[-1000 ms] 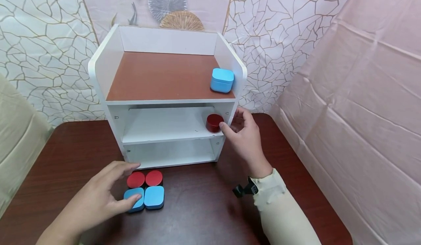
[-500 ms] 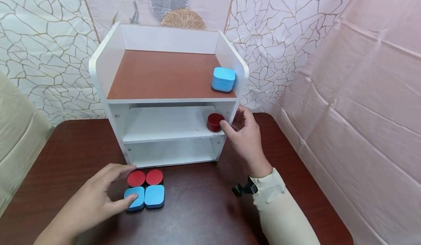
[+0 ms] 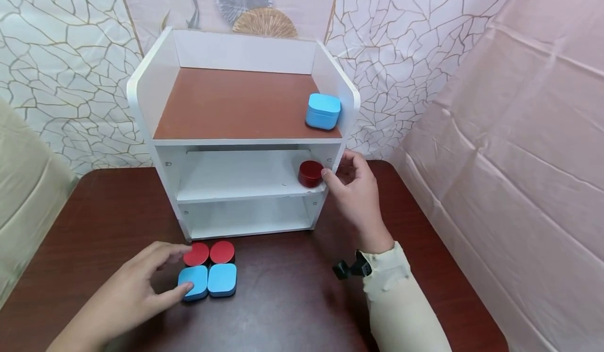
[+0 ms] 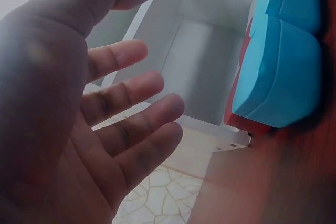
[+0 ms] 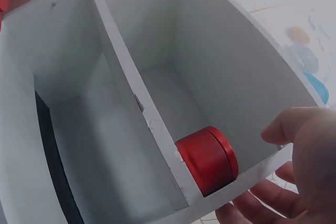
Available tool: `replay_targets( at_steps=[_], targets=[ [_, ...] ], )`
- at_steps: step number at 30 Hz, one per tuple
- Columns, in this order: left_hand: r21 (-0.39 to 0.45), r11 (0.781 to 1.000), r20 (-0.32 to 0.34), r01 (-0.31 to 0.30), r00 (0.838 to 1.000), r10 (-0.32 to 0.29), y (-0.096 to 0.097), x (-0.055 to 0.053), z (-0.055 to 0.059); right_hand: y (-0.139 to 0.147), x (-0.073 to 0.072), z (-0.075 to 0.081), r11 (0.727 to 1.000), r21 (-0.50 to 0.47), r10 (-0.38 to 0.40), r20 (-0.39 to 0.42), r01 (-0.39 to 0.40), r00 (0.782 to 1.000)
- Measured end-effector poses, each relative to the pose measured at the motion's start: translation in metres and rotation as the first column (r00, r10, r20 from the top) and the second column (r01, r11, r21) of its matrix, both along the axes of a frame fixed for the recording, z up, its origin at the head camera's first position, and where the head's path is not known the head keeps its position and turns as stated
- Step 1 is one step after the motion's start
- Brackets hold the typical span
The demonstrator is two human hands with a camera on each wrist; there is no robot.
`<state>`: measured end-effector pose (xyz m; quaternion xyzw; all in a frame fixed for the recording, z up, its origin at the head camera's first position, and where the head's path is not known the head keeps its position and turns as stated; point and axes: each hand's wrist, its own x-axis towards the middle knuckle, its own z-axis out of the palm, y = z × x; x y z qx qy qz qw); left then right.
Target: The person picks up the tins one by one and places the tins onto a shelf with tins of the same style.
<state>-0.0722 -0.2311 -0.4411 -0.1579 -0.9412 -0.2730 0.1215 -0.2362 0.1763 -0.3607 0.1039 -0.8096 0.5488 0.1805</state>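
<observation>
My right hand (image 3: 356, 197) is at the right side panel of the white shelf unit (image 3: 247, 143), thumb at the panel's front edge, fingers on its outer side. Beside the thumb, a round red tin (image 3: 311, 173) stands on the middle shelf; the right wrist view shows the thumb apart from this tin (image 5: 207, 160). Fingers spread, my left hand (image 3: 129, 284) hovers left of two round red tins (image 3: 222, 252) and two blue square-cornered boxes (image 3: 222, 279) grouped on the table. Nothing lies in its palm in the left wrist view, where blue boxes (image 4: 283, 72) appear at right.
Another blue box (image 3: 323, 112) sits on the brown top board, against the right side panel. The dark wooden table (image 3: 283, 294) carries the unit. Patterned cloth (image 3: 56, 68) hangs behind, and a pink drape (image 3: 509, 158) closes off the right side.
My left hand has drawn back a little leftward from the grouped tins and boxes. My right thumb has shifted slightly right, away from the shelved red tin. The head view has tilted slightly.
</observation>
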Motion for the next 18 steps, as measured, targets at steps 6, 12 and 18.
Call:
replay_targets(
  at_steps=[6,12,18],
  targets=[
    [0.017,0.999,0.028,0.032,0.999,-0.032,0.000,0.003,-0.005,0.001,-0.002,-0.002,1.000,-0.029,-0.007,-0.007,0.007,1.000],
    [0.031,0.998,0.051,0.046,0.998,-0.047,-0.001,0.006,-0.012,-0.004,-0.001,-0.001,0.997,-0.076,-0.012,-0.009,0.012,1.000],
    [0.064,0.997,0.081,0.038,0.996,-0.044,-0.005,0.007,-0.022,-0.005,-0.002,-0.005,0.995,-0.104,-0.006,-0.019,0.004,1.000]
  ],
)
